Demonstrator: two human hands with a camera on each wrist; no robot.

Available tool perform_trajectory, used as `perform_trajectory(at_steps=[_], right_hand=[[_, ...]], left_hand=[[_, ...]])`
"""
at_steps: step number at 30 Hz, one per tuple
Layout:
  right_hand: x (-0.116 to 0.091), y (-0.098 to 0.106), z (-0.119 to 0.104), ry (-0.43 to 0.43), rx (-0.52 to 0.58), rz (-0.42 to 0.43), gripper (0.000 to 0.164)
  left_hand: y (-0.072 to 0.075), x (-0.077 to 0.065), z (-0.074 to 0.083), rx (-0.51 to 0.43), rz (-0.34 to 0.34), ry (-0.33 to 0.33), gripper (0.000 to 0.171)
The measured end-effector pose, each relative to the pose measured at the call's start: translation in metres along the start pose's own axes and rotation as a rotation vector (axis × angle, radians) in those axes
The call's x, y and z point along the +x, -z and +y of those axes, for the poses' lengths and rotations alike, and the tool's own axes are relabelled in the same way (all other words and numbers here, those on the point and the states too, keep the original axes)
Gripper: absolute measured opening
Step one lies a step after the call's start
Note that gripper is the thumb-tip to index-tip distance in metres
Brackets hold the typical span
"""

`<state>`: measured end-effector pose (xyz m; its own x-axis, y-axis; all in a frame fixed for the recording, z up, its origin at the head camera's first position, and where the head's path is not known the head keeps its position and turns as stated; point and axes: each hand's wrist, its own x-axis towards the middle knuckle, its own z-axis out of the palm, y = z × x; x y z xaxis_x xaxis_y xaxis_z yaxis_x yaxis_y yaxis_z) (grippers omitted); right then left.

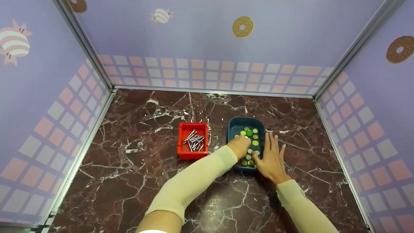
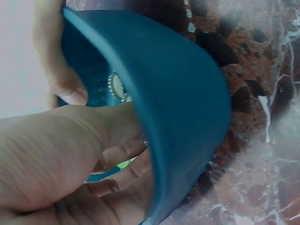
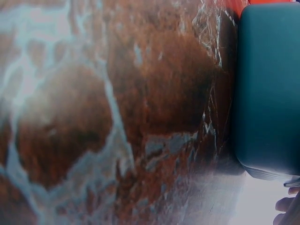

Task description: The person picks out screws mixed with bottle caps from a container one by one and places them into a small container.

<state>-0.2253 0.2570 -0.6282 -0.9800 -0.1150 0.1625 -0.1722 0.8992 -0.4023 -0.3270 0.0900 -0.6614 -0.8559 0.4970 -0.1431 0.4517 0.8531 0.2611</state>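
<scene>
A deep teal box holds many bottle caps, some green or yellow on top and some silvery. My left hand reaches over the near left wall into the box with bent fingers. In the left wrist view its thumb and fingers go behind the box wall, which hides the fingertips; whether they pinch a cap is unclear. My right hand holds the box's right wall, thumb inside over the caps and fingers along the outside. The right wrist view catches only a few fingertips at its lower right corner.
Left of the teal box stands a red bin with a pile of shiny metal rods. Both stand on a dark red marbled surface. Patterned panels enclose the back and sides.
</scene>
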Motion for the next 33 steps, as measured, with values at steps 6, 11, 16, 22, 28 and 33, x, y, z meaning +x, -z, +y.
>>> perform_trajectory(at_steps=[6,11,16,22,28,33], right_hand=[[0.0,0.0,0.001,-0.004,0.013,0.002,0.102],[0.0,0.0,0.001,-0.004,0.016,0.005,0.102],[-0.001,0.001,0.001,0.001,0.021,-0.011,0.102],[-0.001,0.001,0.001,0.001,0.016,-0.004,0.104],[0.0,0.0,0.002,-0.001,0.025,-0.007,0.103],[0.001,-0.001,0.002,-0.002,0.022,-0.009,0.102]], left_hand=[[0.035,-0.013,0.013,0.002,-0.058,0.072,0.008],[0.079,-0.041,0.029,0.03,-0.098,0.069,0.018],[0.118,-0.073,0.041,-0.04,-0.12,0.077,0.023],[0.134,-0.085,0.036,-0.089,-0.06,0.052,0.013],[0.142,-0.087,0.024,-0.143,0.001,-0.008,0.02],[0.15,-0.092,0.013,-0.251,0.032,-0.03,0.035]])
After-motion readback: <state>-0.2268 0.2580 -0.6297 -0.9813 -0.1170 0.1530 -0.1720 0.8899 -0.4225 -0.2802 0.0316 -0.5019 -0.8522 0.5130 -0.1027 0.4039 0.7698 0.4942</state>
